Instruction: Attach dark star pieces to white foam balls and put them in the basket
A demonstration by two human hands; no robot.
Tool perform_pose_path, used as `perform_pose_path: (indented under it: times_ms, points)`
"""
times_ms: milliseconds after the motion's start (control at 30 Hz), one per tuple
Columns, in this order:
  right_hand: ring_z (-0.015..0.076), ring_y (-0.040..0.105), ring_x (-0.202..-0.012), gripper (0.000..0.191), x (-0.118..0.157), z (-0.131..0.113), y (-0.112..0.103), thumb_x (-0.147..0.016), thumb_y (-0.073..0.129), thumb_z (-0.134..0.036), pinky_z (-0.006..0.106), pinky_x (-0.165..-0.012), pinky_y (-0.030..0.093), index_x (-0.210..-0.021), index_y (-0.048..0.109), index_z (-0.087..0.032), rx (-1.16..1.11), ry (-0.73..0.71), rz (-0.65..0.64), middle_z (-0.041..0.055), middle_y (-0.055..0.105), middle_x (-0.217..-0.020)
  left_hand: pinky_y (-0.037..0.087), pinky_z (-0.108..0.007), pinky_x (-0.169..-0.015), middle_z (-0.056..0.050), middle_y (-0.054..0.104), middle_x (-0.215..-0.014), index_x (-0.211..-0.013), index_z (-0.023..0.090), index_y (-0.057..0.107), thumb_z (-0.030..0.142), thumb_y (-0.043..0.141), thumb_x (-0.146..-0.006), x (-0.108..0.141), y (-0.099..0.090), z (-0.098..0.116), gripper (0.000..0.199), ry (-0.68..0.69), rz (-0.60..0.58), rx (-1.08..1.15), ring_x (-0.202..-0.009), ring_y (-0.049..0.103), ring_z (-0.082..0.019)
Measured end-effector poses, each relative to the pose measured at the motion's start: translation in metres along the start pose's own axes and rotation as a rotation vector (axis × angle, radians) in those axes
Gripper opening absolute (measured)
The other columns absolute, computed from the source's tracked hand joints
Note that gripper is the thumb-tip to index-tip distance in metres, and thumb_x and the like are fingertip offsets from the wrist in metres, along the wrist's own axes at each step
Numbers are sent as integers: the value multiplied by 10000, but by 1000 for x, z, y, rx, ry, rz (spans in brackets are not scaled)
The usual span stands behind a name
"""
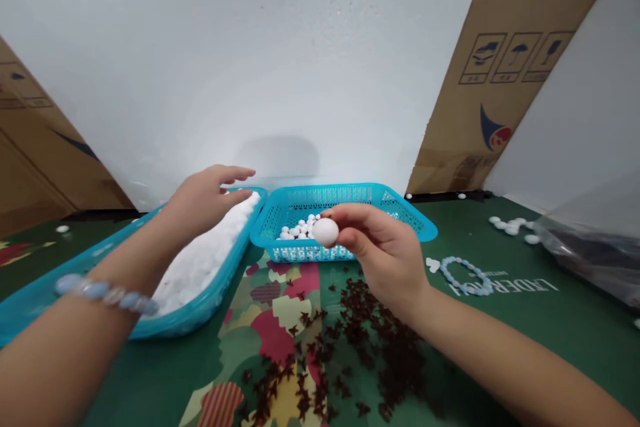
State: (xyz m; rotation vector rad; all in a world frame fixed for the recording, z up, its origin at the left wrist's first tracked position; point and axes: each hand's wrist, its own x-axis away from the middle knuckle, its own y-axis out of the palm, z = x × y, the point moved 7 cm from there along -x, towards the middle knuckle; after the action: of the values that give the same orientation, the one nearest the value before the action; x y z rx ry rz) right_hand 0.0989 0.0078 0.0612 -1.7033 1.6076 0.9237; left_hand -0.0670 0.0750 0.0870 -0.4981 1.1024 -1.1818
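Note:
Between the thumb and fingers of my right hand (387, 247) is a small white ball (325, 232), held up in front of the blue basket. A speck of something brown shows at the fingertips above the ball, too small to name. My left hand (213, 197) hovers over the blue tray (200, 320), its fingers stretched out and apart with nothing in them. White material (205, 267) fills much of that tray. Several white balls (299, 229) lie in the left part of the blue perforated basket (345, 190).
Small dark brown star-shaped pieces (370, 327) are scattered over the green, patterned surface. To the right lie a beaded bracelet (465, 273), loose white pieces (511, 225) and a clear plastic bag (595, 240). A white panel (250, 67) and cardboard (515, 47) stand behind.

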Motion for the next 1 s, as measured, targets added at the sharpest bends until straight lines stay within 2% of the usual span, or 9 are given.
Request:
perform_pose_path:
  times_ms: [133, 233, 300, 367, 500, 600, 733, 867, 1000]
  points:
    - [29, 537, -568, 97, -4, 0, -2, -654, 470, -86, 90, -507, 447, -660, 515, -171, -19, 44, -15, -49, 577, -636, 294, -374, -817, -121, 383, -1119, -1093, 90, 340, 198, 310, -648, -26, 26, -25, 458, 37, -180, -257, -990, 371, -242]
    - [43, 537, -563, 73, -9, 1, -8, -674, 454, -126, 117, -494, 449, -696, 500, -178, 34, 79, -16, -36, 577, -650, 227, -333, -877, -121, 367, -1141, -1087, 61, 347, 138, 296, -639, -32, 44, -41, 457, 89, -281, -338, -1050, 308, -217]
    - [65, 536, -560, 49, -14, 7, -13, -678, 453, -157, 146, -470, 444, -698, 492, -179, 145, 125, -37, -22, 575, -645, 219, -302, -888, -102, 363, -1151, -1077, 81, 365, 91, 306, -622, -32, 53, -51, 459, 109, -349, -392, -1064, 295, -194]
    - [84, 528, -511, 45, -16, 21, -16, -672, 453, -147, 173, -419, 424, -676, 489, -172, 330, 235, -121, -8, 574, -629, 225, -308, -885, -98, 343, -1166, -1076, 101, 368, 52, 307, -610, -32, 58, -60, 473, 105, -393, -450, -1074, 278, -196]
    - [120, 534, -506, 162, -13, 55, -22, -668, 403, -52, 221, -425, 415, -675, 521, -163, 717, 457, -334, 17, 590, -648, 246, -340, -870, -127, 279, -1194, -1103, 107, 325, 57, 308, -650, -32, 61, -74, 456, 90, -434, -532, -1082, 256, -222]
    - [161, 546, -711, 266, -13, 72, -21, -661, 361, -4, 266, -580, 449, -765, 553, -156, 857, 486, -445, 40, 592, -786, 251, -339, -872, -124, 316, -1170, -1098, 103, 318, 89, 329, -695, -32, 65, -77, 404, 110, -467, -548, -1065, 295, -194]
    - [197, 468, -920, 293, -9, 89, -17, -671, 367, -19, 306, -746, 411, -853, 561, -143, 980, 477, -606, 70, 494, -1022, 291, -394, -826, -103, 406, -1086, -1019, 101, 387, 201, 366, -735, -35, 68, -81, 302, 92, -484, -564, -991, 377, -185]
    - [201, 484, -895, 260, -4, 98, -18, -697, 375, -78, 304, -728, 421, -860, 564, -148, 1015, 495, -666, 74, 499, -1015, 335, -385, -773, -71, 491, -951, -880, 105, 477, 258, 382, -729, -36, 65, -87, 235, 53, -500, -575, -886, 447, -167]
    - [185, 507, -848, 311, -4, 100, -23, -688, 325, -38, 293, -688, 434, -829, 567, -173, 1012, 501, -662, 40, 538, -951, 354, -373, -751, -77, 482, -969, -907, 106, 462, 237, 407, -716, -35, 52, -94, 238, 8, -473, -567, -872, 455, -167]
